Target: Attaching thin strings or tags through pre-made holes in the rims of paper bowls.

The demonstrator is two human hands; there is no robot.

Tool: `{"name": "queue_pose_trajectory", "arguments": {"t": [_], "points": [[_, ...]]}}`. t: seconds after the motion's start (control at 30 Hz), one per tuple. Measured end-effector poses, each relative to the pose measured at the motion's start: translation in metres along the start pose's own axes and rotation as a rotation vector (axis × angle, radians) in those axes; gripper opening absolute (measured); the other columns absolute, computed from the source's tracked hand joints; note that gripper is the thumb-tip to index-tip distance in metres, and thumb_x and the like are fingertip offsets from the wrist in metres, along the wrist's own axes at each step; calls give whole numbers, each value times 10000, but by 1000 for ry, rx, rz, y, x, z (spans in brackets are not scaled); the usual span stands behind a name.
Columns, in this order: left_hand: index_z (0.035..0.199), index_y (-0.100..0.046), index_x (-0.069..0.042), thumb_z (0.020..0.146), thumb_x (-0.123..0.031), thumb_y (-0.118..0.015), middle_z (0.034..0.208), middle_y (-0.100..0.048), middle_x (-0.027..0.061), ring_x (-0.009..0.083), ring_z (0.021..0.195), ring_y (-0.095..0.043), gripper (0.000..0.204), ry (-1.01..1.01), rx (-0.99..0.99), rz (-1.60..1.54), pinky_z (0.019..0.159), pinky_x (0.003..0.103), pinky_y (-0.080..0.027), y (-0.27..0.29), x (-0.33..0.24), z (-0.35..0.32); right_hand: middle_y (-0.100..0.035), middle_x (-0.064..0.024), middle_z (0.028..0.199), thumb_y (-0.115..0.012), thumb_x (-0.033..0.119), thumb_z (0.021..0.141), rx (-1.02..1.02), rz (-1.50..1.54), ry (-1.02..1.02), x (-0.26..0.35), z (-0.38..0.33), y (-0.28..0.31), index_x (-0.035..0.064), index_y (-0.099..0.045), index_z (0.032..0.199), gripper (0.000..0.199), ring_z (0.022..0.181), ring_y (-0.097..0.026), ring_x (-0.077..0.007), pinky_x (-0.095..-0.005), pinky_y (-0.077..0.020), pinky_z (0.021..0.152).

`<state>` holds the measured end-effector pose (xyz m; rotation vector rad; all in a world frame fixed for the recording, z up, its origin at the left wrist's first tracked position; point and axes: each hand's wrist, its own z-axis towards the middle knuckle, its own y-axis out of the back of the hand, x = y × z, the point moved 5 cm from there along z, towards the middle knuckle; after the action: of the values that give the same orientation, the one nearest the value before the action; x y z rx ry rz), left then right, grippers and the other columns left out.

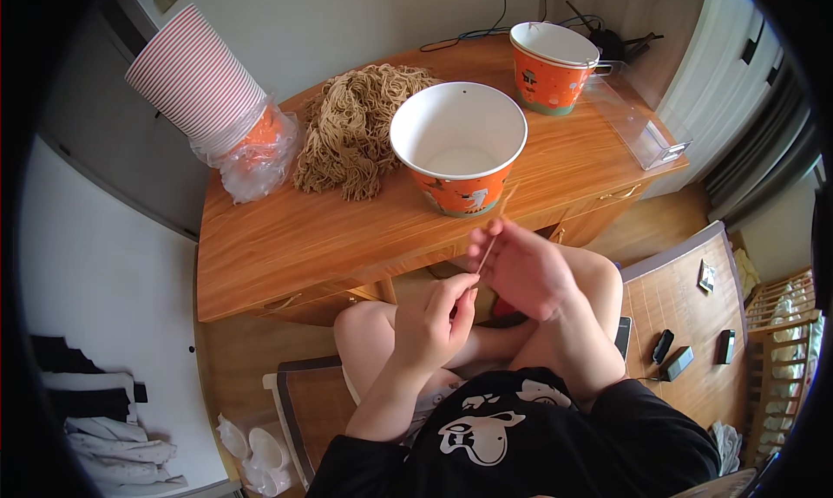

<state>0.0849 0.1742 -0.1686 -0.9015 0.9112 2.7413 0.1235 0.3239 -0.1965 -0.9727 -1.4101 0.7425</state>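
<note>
My left hand point(441, 317) is closed in a pinch on one end of a thin tan cord point(488, 253), above my lap. The cord slants up to my right hand point(528, 268), whose curled fingers hold it near the tip. Its loose, blurred end sticks up past those fingers, in front of an orange paper bucket point(460, 192). This bucket stands upright at the desk's front edge, with a white inside and a small dark hole below the far rim. Left of it lies a heap of tan cords point(360, 129).
A stack of striped paper buckets point(198, 75) in clear plastic leans at the desk's left. Another orange bucket point(551, 77) stands back right, beside a clear acrylic tray point(638, 121). The wooden desk point(260, 255) has drawers. Small dark items lie on the mat point(646, 311) at right.
</note>
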Motion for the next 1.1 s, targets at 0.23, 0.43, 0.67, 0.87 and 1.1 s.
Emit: {"name": "queue_pose_trajectory", "arguments": {"t": [0.23, 0.43, 0.67, 0.87, 1.1], "points": [[1078, -645, -17, 860, 17, -712, 783, -672, 69, 188, 597, -624, 231, 107, -23, -184, 554, 296, -503, -30, 3, -30, -424, 13, 736, -416, 242, 1081, -85, -25, 161, 26, -22, -9, 109, -528, 959, 213, 689, -415, -134, -283, -401, 668], [1089, -641, -25, 865, -4, -719, 744, -656, 59, 188, 599, -618, 237, 122, 21, -259, 558, 298, -498, -46, 7, -34, -352, 40, 702, -436, 249, 1086, -101, -141, 217, 30, -31, -9, 95, -551, 965, 227, 620, -311, -92, -234, -299, 566], [1184, -633, -30, 876, -149, -728, 1242, -613, 152, 293, 1096, -621, 344, -124, -74, 35, 910, 391, -506, -2, 23, 25, -400, 57, 690, -487, 220, 1079, -119, -684, 346, 39, -38, -11, 54, -595, 1067, 199, 618, -344, -45, -204, -283, 548], [1295, -612, -135, 868, -300, -762, 1420, -533, 108, 327, 1303, -487, 482, -338, -61, 363, 1095, 468, -353, 59, 48, 128, -660, -78, 773, -545, 117, 1031, -178, -1429, 545, 75, -29, -36, 7, -528, 1050, 113, 700, -581, -147, -290, -471, 654], [1016, -721, -122, 846, -234, -766, 1306, -649, 36, 290, 1338, -506, 209, -398, 407, 272, 1105, 450, -372, 42, 78, 153, -715, -179, 826, -579, 183, 991, -16, -2193, 156, 106, -17, -86, 31, -477, 1212, 287, 802, -695, -348, -423, -521, 714]]}}
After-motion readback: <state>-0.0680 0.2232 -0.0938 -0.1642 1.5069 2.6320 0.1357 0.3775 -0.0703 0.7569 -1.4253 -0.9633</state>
